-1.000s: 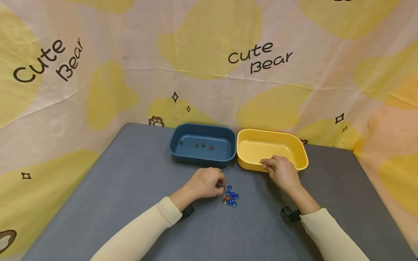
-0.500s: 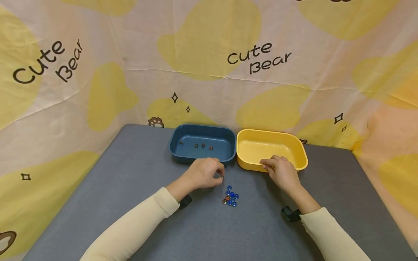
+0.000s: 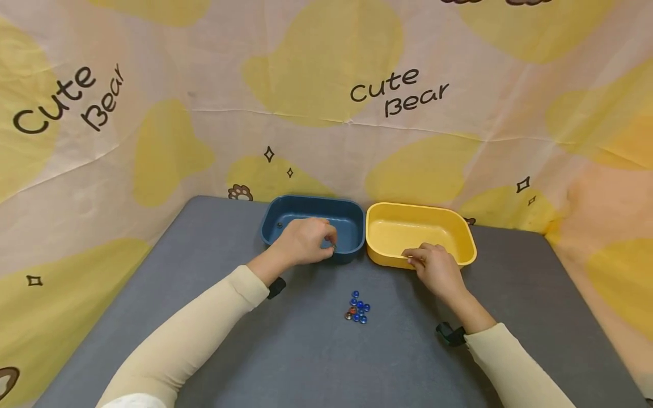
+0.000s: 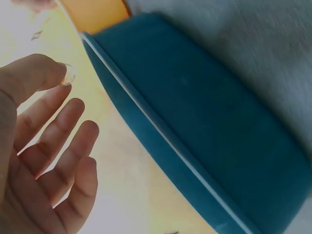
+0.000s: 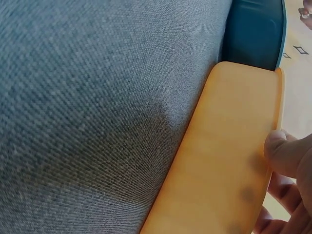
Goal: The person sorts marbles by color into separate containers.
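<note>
My left hand is over the near rim of the blue box, pinching a clear glass marble between thumb and forefinger. In the left wrist view its other fingers are spread and loosely bent beside the box. My right hand grips the near rim of the yellow box, with the thumb on the outer wall and the fingers over the inner side. One marble shows inside the blue box; the left hand hides much of its floor.
On the grey table lies a cluster of several blue marbles, with an orange-red marble and a brownish one at its left. The two boxes stand side by side near the back cloth.
My left hand has lifted away from the marble cluster and moved back and left to the blue box, carrying the marble. My right hand stays on the yellow box's rim.
</note>
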Tool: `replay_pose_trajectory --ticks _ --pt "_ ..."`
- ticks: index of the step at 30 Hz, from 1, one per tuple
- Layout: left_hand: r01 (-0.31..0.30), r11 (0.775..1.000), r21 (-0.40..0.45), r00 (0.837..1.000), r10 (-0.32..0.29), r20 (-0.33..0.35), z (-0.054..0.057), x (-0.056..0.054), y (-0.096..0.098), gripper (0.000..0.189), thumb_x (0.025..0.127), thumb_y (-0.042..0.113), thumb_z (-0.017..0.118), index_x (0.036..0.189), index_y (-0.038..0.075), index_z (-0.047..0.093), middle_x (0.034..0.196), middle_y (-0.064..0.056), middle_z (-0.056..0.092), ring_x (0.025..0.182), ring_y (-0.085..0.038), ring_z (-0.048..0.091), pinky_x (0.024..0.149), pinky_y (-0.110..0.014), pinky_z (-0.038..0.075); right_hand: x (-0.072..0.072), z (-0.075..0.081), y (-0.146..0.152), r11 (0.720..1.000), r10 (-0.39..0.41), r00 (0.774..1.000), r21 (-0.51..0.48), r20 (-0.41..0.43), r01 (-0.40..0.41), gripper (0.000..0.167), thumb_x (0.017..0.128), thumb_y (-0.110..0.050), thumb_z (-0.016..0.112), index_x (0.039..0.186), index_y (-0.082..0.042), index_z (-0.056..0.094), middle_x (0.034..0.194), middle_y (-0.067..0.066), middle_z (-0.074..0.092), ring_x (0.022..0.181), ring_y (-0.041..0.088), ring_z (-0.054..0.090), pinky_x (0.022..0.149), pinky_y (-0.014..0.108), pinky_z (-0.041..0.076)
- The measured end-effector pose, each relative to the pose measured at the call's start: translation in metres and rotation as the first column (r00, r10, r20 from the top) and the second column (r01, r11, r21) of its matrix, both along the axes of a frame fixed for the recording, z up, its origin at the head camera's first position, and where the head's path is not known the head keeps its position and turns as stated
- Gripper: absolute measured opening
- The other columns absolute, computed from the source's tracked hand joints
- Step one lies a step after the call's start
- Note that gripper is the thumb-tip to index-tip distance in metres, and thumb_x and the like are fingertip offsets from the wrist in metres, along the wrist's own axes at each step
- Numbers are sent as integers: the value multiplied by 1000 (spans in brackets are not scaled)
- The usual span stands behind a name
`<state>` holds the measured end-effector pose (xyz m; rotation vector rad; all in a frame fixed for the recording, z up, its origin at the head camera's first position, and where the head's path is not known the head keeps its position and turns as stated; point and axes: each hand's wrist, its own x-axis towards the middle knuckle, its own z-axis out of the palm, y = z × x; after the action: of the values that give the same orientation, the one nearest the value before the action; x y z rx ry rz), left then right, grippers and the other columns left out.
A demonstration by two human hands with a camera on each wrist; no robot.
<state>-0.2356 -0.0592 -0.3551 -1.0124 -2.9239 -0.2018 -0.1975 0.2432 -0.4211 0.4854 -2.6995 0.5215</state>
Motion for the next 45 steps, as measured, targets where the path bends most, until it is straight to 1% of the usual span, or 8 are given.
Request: replay_pose_trajectory --ticks 5,9,18,24,28,32,37,45 --pt "-20 1000 -11 1000 20 9 1 -15 -9 9 86 26 68 93 24 72 98 2 67 84 -12 64 64 -29 52 0 -1 -2 1000 -6 1000 1 2 6 15 82 -9 74 96 -13 77 75 3 65 64 21 50 59 32 41" --pt "-60 998 -17 998 60 25 -4 -29 -14 12 87 26 66 96 22 73 97 -1 66 80 -12 60 64 -29 51 0 -1 -1 1000 -11 1000 1 10 11 15 82 -9 74 96 -13 77 76 3 65 64 20 49 58 31 41" --pt "-135 989 -51 985 140 97 -22 -56 -20 11 87 25 65 96 22 71 98 2 66 86 -13 62 73 -33 53 1 -1 0 1000 -12 1000 4 14 11 15 82 -9 74 96 -12 77 75 3 65 64 19 50 59 31 40" --pt "-163 983 -82 970 175 169 -37 -70 -21 9 87 25 66 94 22 72 91 4 67 81 -12 61 73 -33 52 0 -2 0 1000 -17 1000 2 17 17 15 82 -8 74 96 -12 77 74 3 64 63 19 48 58 30 39" --pt "-171 979 -112 962 191 197 -45 -76 -21 8 88 26 66 94 22 71 88 5 65 79 -12 59 70 -32 51 0 -2 -1 1000 -22 1000 3 14 21 15 82 -9 74 96 -13 77 74 2 64 63 19 48 58 30 40" --pt "-171 977 -126 957 195 213 -47 -79 -21 10 88 26 66 96 22 71 87 4 65 80 -13 60 71 -33 51 -1 -2 -1 1000 -22 1000 3 2 22 15 82 -10 75 96 -14 77 74 2 64 63 19 48 58 30 40" --pt "-169 978 -121 956 193 219 -50 -82 -22 13 88 24 66 99 21 72 89 4 66 83 -13 61 74 -34 52 -2 -2 -2 1000 -23 1000 3 -1 23 15 81 -9 75 96 -13 77 74 2 64 62 19 48 58 30 39" --pt "-168 979 -119 956 191 221 -56 -88 -24 10 88 26 67 96 21 71 90 4 67 84 -14 62 75 -36 53 -3 -3 -1 1000 -20 1000 9 -11 20 15 81 -9 75 95 -13 77 74 2 65 64 19 50 59 31 41"
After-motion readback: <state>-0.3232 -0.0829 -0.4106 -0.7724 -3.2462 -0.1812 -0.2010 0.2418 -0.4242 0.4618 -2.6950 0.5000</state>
